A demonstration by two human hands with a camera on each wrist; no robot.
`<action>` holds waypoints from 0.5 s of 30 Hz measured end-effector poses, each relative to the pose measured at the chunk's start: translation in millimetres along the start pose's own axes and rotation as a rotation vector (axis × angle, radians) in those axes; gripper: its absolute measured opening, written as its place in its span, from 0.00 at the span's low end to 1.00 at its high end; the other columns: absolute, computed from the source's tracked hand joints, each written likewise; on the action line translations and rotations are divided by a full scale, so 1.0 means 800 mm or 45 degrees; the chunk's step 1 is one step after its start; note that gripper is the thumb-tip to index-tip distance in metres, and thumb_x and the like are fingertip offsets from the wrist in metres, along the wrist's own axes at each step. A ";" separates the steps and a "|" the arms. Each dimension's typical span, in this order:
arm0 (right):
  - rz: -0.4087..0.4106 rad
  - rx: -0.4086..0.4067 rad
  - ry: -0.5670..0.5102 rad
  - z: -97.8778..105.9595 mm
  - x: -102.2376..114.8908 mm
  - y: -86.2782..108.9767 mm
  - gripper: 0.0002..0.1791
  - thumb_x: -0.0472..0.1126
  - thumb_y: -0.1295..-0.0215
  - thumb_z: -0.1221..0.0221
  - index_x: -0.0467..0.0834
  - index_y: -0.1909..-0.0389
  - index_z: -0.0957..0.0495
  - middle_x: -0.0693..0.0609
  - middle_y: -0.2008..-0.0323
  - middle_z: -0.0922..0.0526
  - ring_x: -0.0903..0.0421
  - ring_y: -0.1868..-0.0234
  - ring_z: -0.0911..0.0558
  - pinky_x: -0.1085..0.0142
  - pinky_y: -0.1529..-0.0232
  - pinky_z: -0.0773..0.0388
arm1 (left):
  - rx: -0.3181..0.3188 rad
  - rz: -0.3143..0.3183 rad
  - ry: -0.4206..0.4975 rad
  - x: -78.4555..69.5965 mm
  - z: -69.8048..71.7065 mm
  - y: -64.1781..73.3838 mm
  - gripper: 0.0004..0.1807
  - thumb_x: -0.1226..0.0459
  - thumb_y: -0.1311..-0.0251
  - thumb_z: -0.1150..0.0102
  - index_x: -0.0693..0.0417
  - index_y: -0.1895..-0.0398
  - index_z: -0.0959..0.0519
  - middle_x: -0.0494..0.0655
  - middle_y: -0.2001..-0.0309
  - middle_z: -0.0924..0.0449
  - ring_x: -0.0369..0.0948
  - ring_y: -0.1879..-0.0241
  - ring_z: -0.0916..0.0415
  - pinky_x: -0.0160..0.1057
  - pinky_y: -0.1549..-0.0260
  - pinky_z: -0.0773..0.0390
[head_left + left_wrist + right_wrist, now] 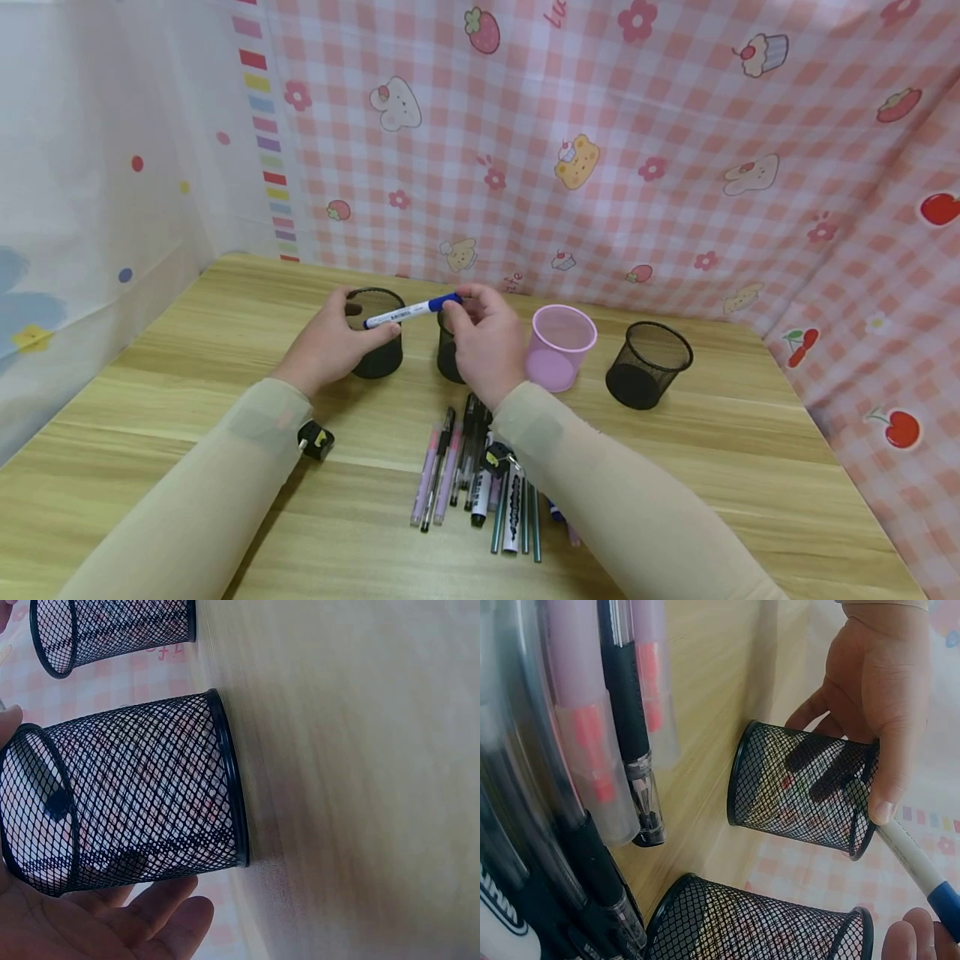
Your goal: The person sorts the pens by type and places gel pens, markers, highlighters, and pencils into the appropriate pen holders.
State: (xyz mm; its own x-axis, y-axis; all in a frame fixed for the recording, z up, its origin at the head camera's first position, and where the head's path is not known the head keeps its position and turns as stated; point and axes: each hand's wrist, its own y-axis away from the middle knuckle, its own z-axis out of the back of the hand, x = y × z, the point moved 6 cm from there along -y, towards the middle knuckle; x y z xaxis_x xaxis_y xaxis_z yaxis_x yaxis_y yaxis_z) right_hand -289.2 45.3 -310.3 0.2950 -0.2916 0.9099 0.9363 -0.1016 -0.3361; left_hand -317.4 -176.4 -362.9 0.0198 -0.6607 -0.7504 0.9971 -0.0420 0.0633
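Here, nearest the viewer, two pale sleeves (195, 483) reach in from the lower corners over a wood-grained surface (352, 533). Between them lies a loose bundle of writing tools, all roughly lengthwise, perhaps so that each is easy to pick out: lilac pens (424, 483), black gel pens (440, 475), a white marker with a black end (481, 500) and slim teal sticks (537, 525), probably pencils. The right forearm hides part of the pile.

Beyond the bundle the two hands work close together. The right hand (491, 346) pinches a blue-capped whiteboard marker (405, 314) by its cap end, a hold that leaves the white barrel free to point left. The marker slants in the air, and the right wrist view shows its tail within the mouth of the leftmost black mesh cup (378, 361). The left hand (326, 346) grips that cup, thumb at the rim beside the barrel and fingers behind the mesh, seemingly to steady such a light holder, which stands upright.

The cups form a row behind the pens, apart from one another, presumably to keep each mouth within reach. A second black mesh cup (448, 358) is partly covered by the right hand; then come a pink cup (555, 367) and a far-right black cup (647, 367). Farthest back hangs a pink checked cloth (525, 100).
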 end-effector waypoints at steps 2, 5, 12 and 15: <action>0.018 0.001 0.015 0.000 0.001 0.001 0.09 0.38 0.26 0.35 0.41 0.49 0.16 0.45 0.57 0.09 0.51 0.60 0.09 0.65 0.58 0.12 | 0.001 -0.001 0.003 0.000 0.000 0.000 0.69 0.23 0.46 0.40 0.51 0.14 0.57 0.60 0.19 0.40 0.63 0.22 0.41 0.66 0.26 0.37; 0.046 0.001 0.035 -0.001 0.003 0.002 0.09 0.38 0.26 0.35 0.40 0.50 0.14 0.46 0.58 0.08 0.52 0.62 0.10 0.65 0.60 0.14 | -0.002 -0.009 0.007 -0.002 0.001 0.001 0.67 0.24 0.44 0.39 0.52 0.14 0.57 0.61 0.19 0.40 0.63 0.22 0.40 0.66 0.27 0.37; 0.075 0.004 0.124 -0.003 0.004 0.005 0.10 0.40 0.27 0.34 0.41 0.50 0.12 0.48 0.58 0.07 0.55 0.63 0.11 0.69 0.63 0.16 | -0.005 -0.022 0.014 -0.004 0.002 0.004 0.64 0.28 0.40 0.39 0.53 0.14 0.57 0.62 0.19 0.41 0.63 0.22 0.41 0.66 0.26 0.38; 0.069 0.021 0.163 -0.006 0.003 0.006 0.11 0.42 0.27 0.34 0.42 0.49 0.12 0.49 0.58 0.08 0.57 0.65 0.12 0.68 0.65 0.17 | -0.001 -0.020 0.016 -0.005 0.002 0.005 0.63 0.29 0.39 0.39 0.53 0.14 0.57 0.62 0.19 0.41 0.63 0.22 0.41 0.67 0.26 0.38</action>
State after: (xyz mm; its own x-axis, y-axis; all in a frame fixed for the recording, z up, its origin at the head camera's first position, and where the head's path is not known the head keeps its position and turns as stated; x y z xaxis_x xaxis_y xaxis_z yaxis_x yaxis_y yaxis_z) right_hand -285.1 39.6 -311.0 0.3192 -0.4151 0.8519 0.9231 -0.0671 -0.3786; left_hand -314.0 -175.1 -359.0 0.0052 -0.6505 -0.7595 0.9974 -0.0515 0.0509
